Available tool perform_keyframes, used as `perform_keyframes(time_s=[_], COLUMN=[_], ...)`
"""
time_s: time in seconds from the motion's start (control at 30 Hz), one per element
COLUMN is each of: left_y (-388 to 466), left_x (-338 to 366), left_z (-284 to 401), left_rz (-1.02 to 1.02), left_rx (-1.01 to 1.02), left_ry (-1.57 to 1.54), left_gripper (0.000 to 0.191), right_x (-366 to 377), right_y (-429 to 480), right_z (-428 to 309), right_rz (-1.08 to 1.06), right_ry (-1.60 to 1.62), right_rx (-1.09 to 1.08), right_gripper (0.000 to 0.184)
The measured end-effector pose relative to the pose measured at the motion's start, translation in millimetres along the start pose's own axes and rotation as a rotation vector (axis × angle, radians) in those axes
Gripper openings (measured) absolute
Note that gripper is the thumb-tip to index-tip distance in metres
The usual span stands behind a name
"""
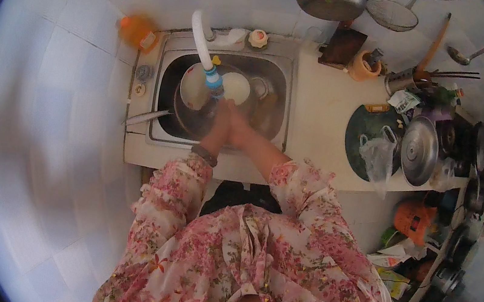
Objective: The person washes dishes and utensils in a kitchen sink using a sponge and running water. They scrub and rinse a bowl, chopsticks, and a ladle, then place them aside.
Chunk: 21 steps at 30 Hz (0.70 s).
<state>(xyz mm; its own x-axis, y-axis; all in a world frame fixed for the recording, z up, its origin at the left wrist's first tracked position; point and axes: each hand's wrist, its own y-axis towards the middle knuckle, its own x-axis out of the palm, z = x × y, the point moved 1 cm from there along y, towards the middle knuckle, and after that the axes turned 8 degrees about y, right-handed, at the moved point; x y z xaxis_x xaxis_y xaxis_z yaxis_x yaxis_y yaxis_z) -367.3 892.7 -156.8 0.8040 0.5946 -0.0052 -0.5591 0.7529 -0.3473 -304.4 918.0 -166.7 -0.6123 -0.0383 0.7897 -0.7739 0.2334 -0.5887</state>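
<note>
My left hand (222,118) and my right hand (238,126) are pressed together over the stainless steel sink (286,111). They are just below the blue nozzle (213,81) of a white hose-like faucet (201,38). Blur hides the fingers, so I cannot tell whether anything is between them. Beyond my fingertips, a white bowl (237,87) and a larger pale dish (192,92) rest in a dark round basin or pan (195,122) inside the sink. A small cup-like item (259,88) lies to their right.
A knife-like blade (148,117) juts over the sink's left rim. An orange bottle (139,33) stands at the back left corner. On the right counter lie a green round board (355,141), a plastic bag (376,155) and a metal lid (419,151). A pot (330,0) hangs above.
</note>
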Motion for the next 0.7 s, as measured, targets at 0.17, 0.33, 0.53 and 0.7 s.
perform_keyframes(time_s=[0.17, 0.33, 0.53, 0.7], left_y=[-28, -28, -19, -44], left_x=[26, 4, -43, -48], left_z=[-12, -22, -26, -9], left_rz=[0.011, -0.089, -0.067, -0.018], left_rx=[0.081, 0.077, 0.068, -0.205], left_ry=[0.183, 0.444, 0.673, 0.458], left_gripper=[0.054, 0.056, 0.058, 0.047], right_x=[-10, -26, -86, -162], right_y=[1, 0, 28, 62], right_z=[-18, -1, -23, -69], right_rz=[0.107, 0.058, 0.357, 0.485], right_ry=[0.061, -0.004, -0.509, -0.926], right_rx=[-0.051, -0.023, -0.070, -0.268], right_gripper=[0.075, 0.075, 0.063, 0.058])
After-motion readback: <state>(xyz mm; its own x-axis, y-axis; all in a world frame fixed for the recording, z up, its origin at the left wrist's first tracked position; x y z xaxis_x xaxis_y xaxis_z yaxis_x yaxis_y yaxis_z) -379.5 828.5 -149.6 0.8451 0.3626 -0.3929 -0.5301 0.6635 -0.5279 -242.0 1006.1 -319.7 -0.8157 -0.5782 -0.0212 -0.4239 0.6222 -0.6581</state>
